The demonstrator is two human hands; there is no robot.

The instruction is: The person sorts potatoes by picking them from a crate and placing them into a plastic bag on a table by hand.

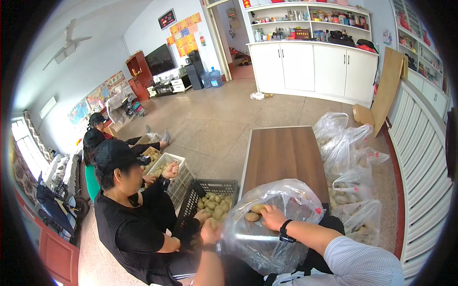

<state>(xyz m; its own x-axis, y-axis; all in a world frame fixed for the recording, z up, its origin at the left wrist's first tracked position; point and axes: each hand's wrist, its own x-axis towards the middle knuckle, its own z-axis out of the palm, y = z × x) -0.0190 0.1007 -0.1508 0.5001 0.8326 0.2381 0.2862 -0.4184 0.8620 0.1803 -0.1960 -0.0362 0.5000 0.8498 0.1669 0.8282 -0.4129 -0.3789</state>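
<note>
Oval tan potatoes [255,213], two counted, are at one transparent plastic bag [269,248], the upper one grasped by the right hand [274,218], the blurred left hand [210,232] having indeterminable finger state.

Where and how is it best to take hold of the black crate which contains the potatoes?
The black crate is probably best gripped by its far rim, from above on the open floor side: that edge stands higher than the potatoes and no hand is on it, while a co-worker's hand occupies the nearer part.
</note>
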